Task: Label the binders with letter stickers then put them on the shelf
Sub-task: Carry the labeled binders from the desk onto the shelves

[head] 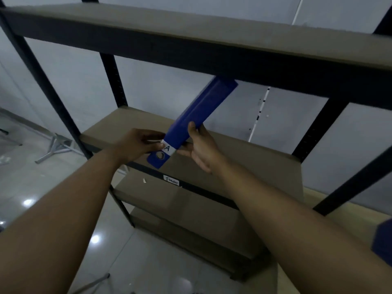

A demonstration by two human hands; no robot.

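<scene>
A blue binder [199, 111] is held spine towards me, tilted up to the right, over the middle board of the shelf [244, 153]. A white sticker with the letter A [168, 148] sits near the spine's lower end, above a round finger hole. My left hand [135, 145] pinches the binder's lower left edge beside the sticker. My right hand [199, 145] grips its right side, thumb on the spine, fingers underneath. The binder's top end reaches just under the upper board [191, 39].
The shelf is a black metal frame with brown boards; a small white label [171, 180] is stuck on the middle board's front rail. Lower boards lie below. A metal stand [55, 147] is on the glossy tiled floor at left. Something blue [384, 240] shows at the right edge.
</scene>
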